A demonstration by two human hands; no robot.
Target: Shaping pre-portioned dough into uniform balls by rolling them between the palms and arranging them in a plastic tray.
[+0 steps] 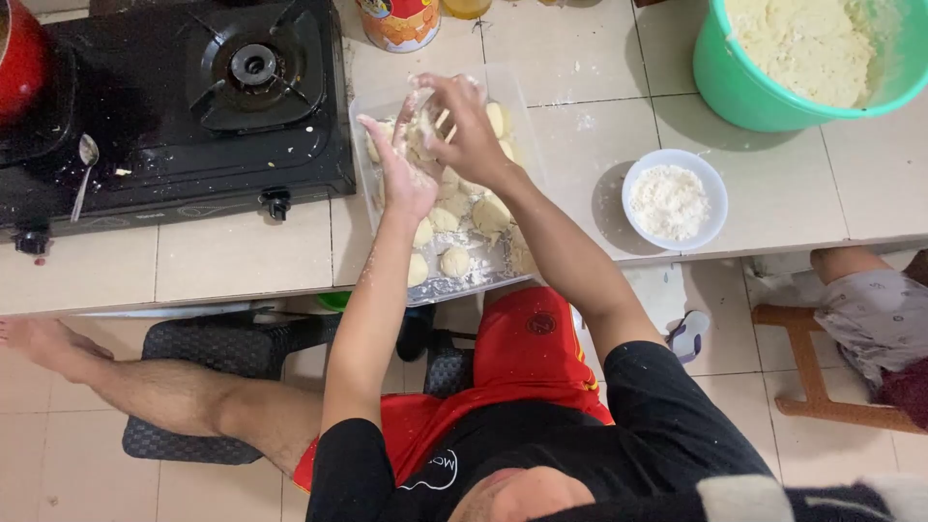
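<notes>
Over a clear plastic tray of several pale dough balls, my left hand and my right hand press together around a lump of dough. The left palm faces up under the lump and the right fingers cup it from above. Both hands are dusted with flour. The tray rests on a tiled counter.
A black gas stove with a spoon stands at left, a red pot on it. A white bowl of flour and a green tub of dough sit at right. Another person's leg rests on a wooden stool.
</notes>
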